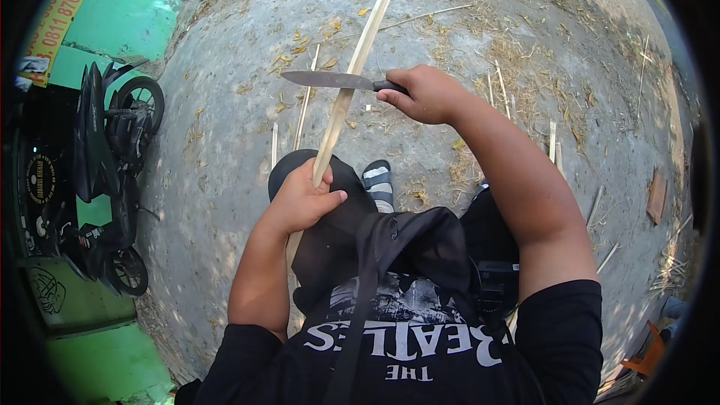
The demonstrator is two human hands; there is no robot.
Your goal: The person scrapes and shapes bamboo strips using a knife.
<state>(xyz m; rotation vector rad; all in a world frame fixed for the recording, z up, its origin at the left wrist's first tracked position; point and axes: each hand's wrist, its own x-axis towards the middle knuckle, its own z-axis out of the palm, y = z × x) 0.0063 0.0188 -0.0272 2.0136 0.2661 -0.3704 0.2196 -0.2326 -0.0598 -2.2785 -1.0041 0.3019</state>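
My left hand is closed around a long pale strip of split wood or bamboo, near my left knee. The strip slants up and away, its far end well beyond my hands, and its lower end passes under my left forearm. My right hand grips the dark handle of a knife. The knife's broad blade points left and lies across the strip, about midway between my left hand and the far end. Whether the edge bites into the wood, I cannot tell.
Several thin strips and shavings lie on the grey ground with dry leaves. A motorcycle stands at the left beside a green wall. A brown block and an orange object are at the right.
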